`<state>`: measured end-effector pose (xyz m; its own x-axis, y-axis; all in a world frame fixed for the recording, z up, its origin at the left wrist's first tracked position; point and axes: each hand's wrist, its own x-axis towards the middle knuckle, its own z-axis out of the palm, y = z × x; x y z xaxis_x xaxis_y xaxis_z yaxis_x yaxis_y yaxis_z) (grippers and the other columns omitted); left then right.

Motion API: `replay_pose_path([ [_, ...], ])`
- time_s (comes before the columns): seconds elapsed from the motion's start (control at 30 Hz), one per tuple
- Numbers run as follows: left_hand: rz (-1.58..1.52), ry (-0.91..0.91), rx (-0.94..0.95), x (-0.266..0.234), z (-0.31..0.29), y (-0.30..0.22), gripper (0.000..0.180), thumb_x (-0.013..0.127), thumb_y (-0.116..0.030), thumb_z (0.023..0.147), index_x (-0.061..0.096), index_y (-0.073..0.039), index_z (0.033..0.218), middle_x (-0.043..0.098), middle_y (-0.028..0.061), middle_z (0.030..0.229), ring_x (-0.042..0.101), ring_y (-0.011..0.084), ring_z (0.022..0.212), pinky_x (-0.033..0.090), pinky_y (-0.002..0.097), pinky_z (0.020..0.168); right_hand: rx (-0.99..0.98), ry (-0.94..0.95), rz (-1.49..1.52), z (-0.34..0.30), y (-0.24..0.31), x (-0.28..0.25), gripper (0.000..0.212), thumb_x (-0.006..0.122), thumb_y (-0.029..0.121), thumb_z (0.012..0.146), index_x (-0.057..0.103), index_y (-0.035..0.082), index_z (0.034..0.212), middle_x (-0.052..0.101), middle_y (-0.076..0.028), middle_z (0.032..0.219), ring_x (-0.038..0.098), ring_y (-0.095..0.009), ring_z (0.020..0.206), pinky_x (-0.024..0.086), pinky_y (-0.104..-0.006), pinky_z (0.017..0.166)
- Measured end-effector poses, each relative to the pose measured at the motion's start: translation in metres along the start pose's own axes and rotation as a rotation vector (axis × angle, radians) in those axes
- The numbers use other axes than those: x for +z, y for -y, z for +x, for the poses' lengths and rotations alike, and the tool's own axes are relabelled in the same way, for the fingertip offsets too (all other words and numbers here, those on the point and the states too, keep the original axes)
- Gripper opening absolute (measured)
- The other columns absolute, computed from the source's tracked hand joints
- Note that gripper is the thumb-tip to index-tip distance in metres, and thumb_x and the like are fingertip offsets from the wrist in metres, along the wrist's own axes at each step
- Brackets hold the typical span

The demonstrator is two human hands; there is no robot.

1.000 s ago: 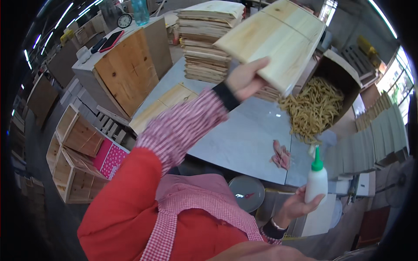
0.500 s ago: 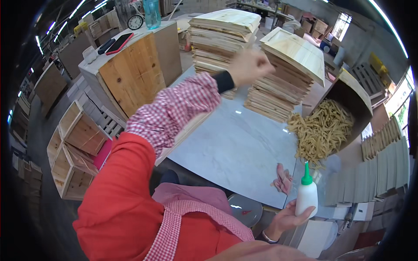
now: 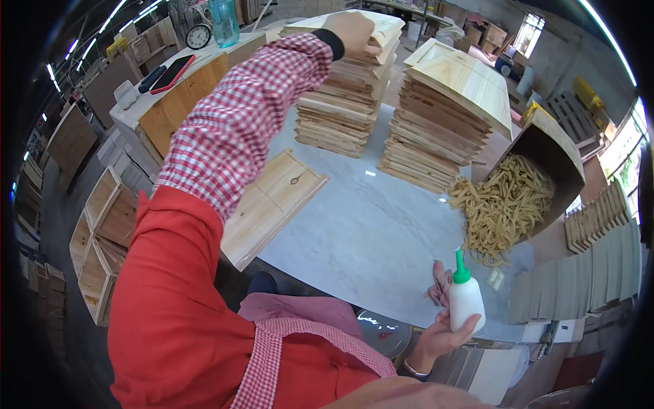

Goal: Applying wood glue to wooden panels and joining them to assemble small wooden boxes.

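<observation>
My left hand (image 3: pixel 351 33) is at the top of the left stack of wooden panels (image 3: pixel 334 123), its fingers bent over the near edge of the top wooden panel (image 3: pixel 386 27). Part of that panel is hidden behind the hand and sleeve. At the table's near right, my right hand (image 3: pixel 446 336) is wrapped round a white squeeze bottle (image 3: pixel 466 305) with a green nozzle, held upright. A crumpled pink cloth (image 3: pixel 439 283) lies just behind the bottle. One single wooden panel (image 3: pixel 272 204) rests flat on the table's left side, partly under my left sleeve.
A second stack of panels (image 3: pixel 436 129) stands to the right on the pale marbled table (image 3: pixel 361 232). Tan strips (image 3: pixel 507 204) spill from a tipped box (image 3: pixel 555 153). On a wooden cabinet (image 3: pixel 153 126) at left are a phone (image 3: pixel 172 73), a clock (image 3: pixel 198 36) and a blue bottle (image 3: pixel 224 24).
My left hand has moved up and left from between the stacks to the left stack's top. The flat panel at left has come into fuller view. The squeeze bottle has shifted slightly left.
</observation>
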<state>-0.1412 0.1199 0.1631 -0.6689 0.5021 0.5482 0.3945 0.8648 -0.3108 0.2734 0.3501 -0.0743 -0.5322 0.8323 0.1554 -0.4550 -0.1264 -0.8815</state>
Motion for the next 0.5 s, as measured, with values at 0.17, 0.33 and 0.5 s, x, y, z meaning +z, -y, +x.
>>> replay_pose_path([
  [0.17,-0.131,-0.299,0.161,-0.013,-0.078,0.028,0.058,0.065,-0.056,0.08,0.068,0.0,0.097,0.068,0.0175,0.083,0.067,0.0318,0.073,0.053,0.039,0.063,-0.006,-0.025,-0.033,0.0,-0.004,-0.002,0.06,0.038,0.047,0.096,0.059,-0.008,0.104,0.065,-0.015,0.086,0.053,-0.013,0.059,0.033,-0.0228,0.049],
  [0.33,-1.129,-0.409,-0.726,-0.015,-0.108,0.039,0.049,0.073,-0.039,0.081,0.062,0.0,0.108,0.068,0.0108,0.102,0.065,0.0243,0.097,0.052,0.0368,0.083,-0.007,-0.005,0.067,0.005,-0.009,0.008,0.057,0.04,0.047,0.096,0.059,-0.007,0.101,0.063,-0.012,0.08,0.05,-0.013,0.055,0.033,-0.024,0.047],
  [0.5,-2.23,-0.266,-1.313,0.011,-0.071,0.044,0.052,0.074,-0.029,0.082,0.054,-0.003,0.121,0.059,0.0117,0.123,0.056,0.026,0.115,0.045,0.0421,0.099,-0.069,0.019,0.149,0.0,0.003,0.007,0.055,0.041,0.046,0.096,0.058,-0.006,0.098,0.06,-0.01,0.075,0.05,-0.012,0.055,0.036,-0.0251,0.047],
])
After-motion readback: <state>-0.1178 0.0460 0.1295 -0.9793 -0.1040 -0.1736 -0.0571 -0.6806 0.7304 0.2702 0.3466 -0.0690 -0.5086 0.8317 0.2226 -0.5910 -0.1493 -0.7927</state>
